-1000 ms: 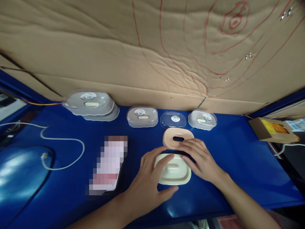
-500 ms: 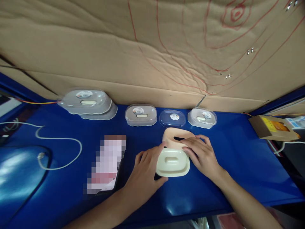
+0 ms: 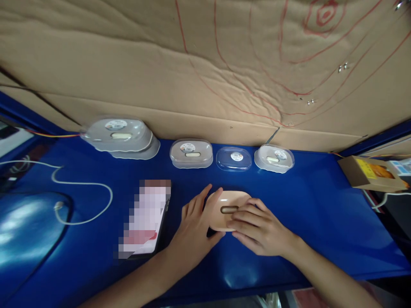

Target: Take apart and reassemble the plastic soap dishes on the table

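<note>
You've got the peach oval piece (image 3: 230,198) right in front of you, roughly mid-table, slot facing up. Left hand (image 3: 197,224): grasping its left end, forefinger over the top, thumb at the near edge. Right hand (image 3: 261,224): grasping its right end, fingers across the top beside the slot, thumb low at the near edge. So 2 hands on 1 part. Can't tell what, if anything, sits under it; your fingers and the angle hide that.

Back row, along the cardboard backing (image 3: 128,85), left to right: 2 overlapping lidded containers (image 3: 122,142), 1 lidded container (image 3: 192,160), 1 clear cover (image 3: 224,160) flat on the blue table (image 3: 324,222), 1 smaller lidded container (image 3: 272,164). All well apart from your hands.

Phone (image 3: 146,218) lies left of your left hand, screen pixelated. White cable (image 3: 90,184) loops further left. Open cardboard box (image 3: 356,173) at the far right end.
</note>
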The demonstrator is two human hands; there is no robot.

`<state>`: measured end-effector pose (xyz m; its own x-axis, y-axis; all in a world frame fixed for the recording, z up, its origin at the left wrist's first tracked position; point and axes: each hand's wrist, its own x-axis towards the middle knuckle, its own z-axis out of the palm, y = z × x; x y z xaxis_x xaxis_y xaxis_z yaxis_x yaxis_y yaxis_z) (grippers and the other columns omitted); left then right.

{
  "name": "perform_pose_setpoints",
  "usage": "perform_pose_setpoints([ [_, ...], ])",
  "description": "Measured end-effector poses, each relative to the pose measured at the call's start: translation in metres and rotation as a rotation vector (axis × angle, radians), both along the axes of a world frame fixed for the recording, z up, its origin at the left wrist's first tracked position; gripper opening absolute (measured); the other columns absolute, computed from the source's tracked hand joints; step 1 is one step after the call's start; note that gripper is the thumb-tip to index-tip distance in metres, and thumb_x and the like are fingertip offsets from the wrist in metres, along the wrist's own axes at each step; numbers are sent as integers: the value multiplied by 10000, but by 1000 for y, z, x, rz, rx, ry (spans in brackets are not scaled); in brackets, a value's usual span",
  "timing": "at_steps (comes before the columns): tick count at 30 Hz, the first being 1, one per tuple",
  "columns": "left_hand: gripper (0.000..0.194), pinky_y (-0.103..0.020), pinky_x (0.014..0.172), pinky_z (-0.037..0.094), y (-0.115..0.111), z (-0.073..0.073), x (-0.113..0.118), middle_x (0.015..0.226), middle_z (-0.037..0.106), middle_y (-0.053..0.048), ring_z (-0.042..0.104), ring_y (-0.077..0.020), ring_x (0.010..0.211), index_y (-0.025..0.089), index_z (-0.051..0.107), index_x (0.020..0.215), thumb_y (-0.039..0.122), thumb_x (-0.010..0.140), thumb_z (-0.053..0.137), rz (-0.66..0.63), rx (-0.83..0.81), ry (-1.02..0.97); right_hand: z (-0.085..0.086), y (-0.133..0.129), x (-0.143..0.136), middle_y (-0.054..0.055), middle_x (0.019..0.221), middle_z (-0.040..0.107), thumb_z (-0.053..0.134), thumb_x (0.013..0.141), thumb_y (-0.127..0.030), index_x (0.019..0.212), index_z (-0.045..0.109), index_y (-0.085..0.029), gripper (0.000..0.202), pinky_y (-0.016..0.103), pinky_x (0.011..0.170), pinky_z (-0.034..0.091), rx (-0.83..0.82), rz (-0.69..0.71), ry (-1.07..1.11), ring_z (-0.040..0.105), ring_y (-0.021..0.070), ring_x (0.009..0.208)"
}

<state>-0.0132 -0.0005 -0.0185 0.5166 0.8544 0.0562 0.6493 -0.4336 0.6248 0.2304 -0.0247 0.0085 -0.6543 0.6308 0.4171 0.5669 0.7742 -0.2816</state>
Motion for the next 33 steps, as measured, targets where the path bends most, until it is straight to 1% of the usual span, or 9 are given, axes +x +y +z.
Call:
perform_pose_setpoints([
  [5, 868, -589, 1121, 432, 1, 1, 0, 1615, 479, -152, 504, -383, 1437, 302, 311, 1579, 246, 862, 796, -54, 29, 28, -2, -2, 3, 48, 1120, 804, 642, 1021, -221, 1186, 706, -187, 180, 393, 1072, 450, 21, 14, -45, 721, 200, 1114],
  [9, 863, -574, 1108, 445, 1, 0, 0, 1563, 534, -166, 533, -378, 1407, 257, 326, 1566, 302, 857, 815, -52, 39, 34, -3, -2, 1, 60, 1113, 800, 640, 1022, -220, 1159, 711, -165, 164, 395, 1084, 461, 61, 34, -104, 700, 216, 1189],
  [15, 857, -556, 1111, 451, 0, 1, 2, 1658, 406, -214, 485, -386, 1459, 233, 269, 1618, 205, 891, 722, -74, 78, 77, -7, -3, -4, 76, 1183, 793, 555, 1056, -154, 1204, 707, -166, 212, 399, 1136, 477, 58, 27, -195, 660, 218, 1302],
  [20, 818, -571, 1110, 446, -1, 0, 0, 1718, 310, -227, 409, -395, 1524, 241, 236, 1649, 257, 959, 675, -126, 107, 108, -9, 3, 4, 90, 1222, 787, 593, 1056, -271, 1294, 674, -174, 269, 388, 1099, 538, -93, 51, -18, 688, 211, 1277],
  [22, 844, -588, 1110, 440, -2, 0, 0, 1718, 311, -229, 395, -403, 1532, 240, 224, 1653, 286, 953, 693, -127, 110, 113, -9, 15, 11, 100, 1329, 746, 539, 1071, -264, 1389, 633, -207, 337, 424, 1116, 535, -145, -7, 43, 667, 221, 1314],
  [24, 858, -600, 1115, 432, -2, 0, 1, 1697, 351, -231, 404, -405, 1527, 237, 226, 1653, 289, 942, 703, -124, 105, 109, -11, 34, 19, 112, 1460, 669, 474, 1084, -245, 1488, 564, -251, 414, 502, 1158, 503, -145, -163, 54, 608, 254, 1397],
  [26, 851, -596, 1123, 427, -1, 0, 2, 1657, 416, -221, 433, -398, 1507, 237, 253, 1645, 262, 924, 705, -109, 97, 97, -16, 55, 25, 131, 1573, 567, 446, 1094, -266, 1580, 457, -265, 486, 599, 1217, 422, -123, -333, 21, 495, 299, 1503],
  [28, 849, -587, 1127, 427, -1, 0, 3, 1611, 471, -207, 460, -391, 1484, 237, 281, 1632, 247, 903, 715, -91, 91, 81, -21, 71, 30, 149, 1626, 497, 438, 1099, -286, 1633, 356, -258, 542, 667, 1246, 339, -96, -416, -55, 402, 330, 1561],
  [33, 924, -576, 1108, 443, 0, 3, 3, 1523, 541, -190, 512, -387, 1420, 237, 257, 1630, 237, 854, 759, -65, 48, 43, -31, 73, 37, 177, 1451, 594, 616, 1038, -407, 1464, 554, -243, 461, 674, 1199, 372, -57, -419, -145, 478, 380, 1478],
])
